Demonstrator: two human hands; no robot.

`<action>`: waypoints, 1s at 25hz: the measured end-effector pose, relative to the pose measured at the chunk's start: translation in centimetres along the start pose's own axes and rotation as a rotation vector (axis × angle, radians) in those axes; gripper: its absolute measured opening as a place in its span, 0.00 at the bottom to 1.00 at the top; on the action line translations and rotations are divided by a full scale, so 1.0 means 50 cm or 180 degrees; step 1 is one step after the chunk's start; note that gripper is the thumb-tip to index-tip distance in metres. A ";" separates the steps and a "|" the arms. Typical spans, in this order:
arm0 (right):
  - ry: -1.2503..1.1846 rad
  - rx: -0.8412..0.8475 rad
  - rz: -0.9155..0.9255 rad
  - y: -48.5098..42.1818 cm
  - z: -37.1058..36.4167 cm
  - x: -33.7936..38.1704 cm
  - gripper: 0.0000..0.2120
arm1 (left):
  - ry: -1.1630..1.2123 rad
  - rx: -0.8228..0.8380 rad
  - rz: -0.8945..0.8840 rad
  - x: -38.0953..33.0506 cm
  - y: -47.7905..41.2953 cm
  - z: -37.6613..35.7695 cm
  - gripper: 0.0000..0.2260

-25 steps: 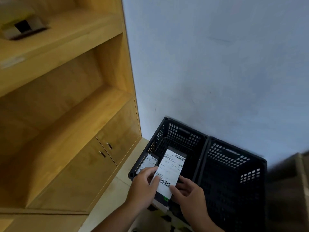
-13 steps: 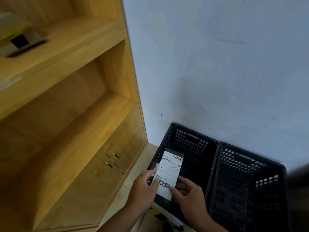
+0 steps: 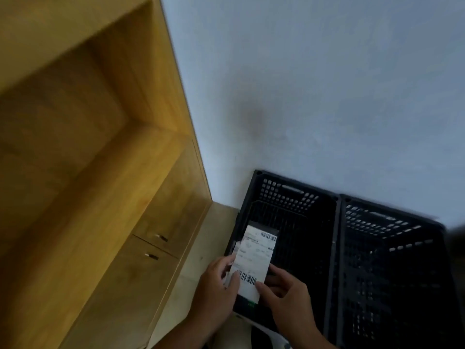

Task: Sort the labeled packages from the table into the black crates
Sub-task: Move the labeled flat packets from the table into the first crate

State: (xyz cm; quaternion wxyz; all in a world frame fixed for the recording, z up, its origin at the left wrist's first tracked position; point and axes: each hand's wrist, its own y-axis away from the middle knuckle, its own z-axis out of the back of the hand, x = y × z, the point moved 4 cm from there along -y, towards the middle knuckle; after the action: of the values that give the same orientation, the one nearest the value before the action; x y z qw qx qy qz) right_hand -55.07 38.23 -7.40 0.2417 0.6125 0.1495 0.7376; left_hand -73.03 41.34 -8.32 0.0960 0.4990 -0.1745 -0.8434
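Head: left hand (image 3: 216,285), right hand (image 3: 289,295) on package (image 3: 256,258), perhaps over crate (image 3: 289,197).

We see a dark package (image 3: 255,260) with a white barcoded label, tilted, at lower centre, overlapping the left edge of the left black crate (image 3: 289,197). The right black crate (image 3: 392,222) stands touching it, lower right; both are perforated.

The pale floor (image 3: 198,250) carries two black crates side by side, touching each other and set against the grey wall (image 3: 314,96): the left crate (image 3: 289,197) and the right crate (image 3: 392,238). A wooden cabinet (image 3: 141,280) stands on the floor near the left crate, with a strip of floor between them.
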 end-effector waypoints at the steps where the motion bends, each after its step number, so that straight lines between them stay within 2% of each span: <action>1: -0.0013 -0.0074 -0.0076 -0.028 -0.020 -0.035 0.26 | -0.0231 0.0057 -0.0046 0.031 -0.028 -0.010 0.18; 4: 0.0079 -0.0218 -0.0232 -0.114 -0.072 -0.135 0.25 | -0.0852 0.0087 -0.0278 0.127 -0.105 -0.036 0.24; 10: 0.0385 -0.0348 -0.0386 -0.245 -0.140 -0.286 0.23 | -0.0579 0.0021 0.0142 0.295 -0.185 -0.060 0.27; 16: 0.0834 -0.0222 -0.0461 -0.273 -0.155 -0.323 0.22 | -0.0569 0.0153 0.0127 0.297 -0.195 -0.073 0.29; 19: 0.0940 -0.0123 -0.0494 -0.285 -0.155 -0.335 0.21 | -0.0554 0.0160 0.0143 0.297 -0.205 -0.080 0.26; 25: 0.0758 0.0519 -0.0759 -0.274 -0.131 -0.318 0.29 | -0.0690 0.0221 0.0157 0.265 -0.185 -0.073 0.23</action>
State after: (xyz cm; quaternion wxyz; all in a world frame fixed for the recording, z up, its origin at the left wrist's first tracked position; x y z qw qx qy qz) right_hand -56.99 41.60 -29.05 0.2575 0.5163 0.3079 0.7565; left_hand -76.11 44.69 -24.25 0.0798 0.4035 -0.2252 -0.8832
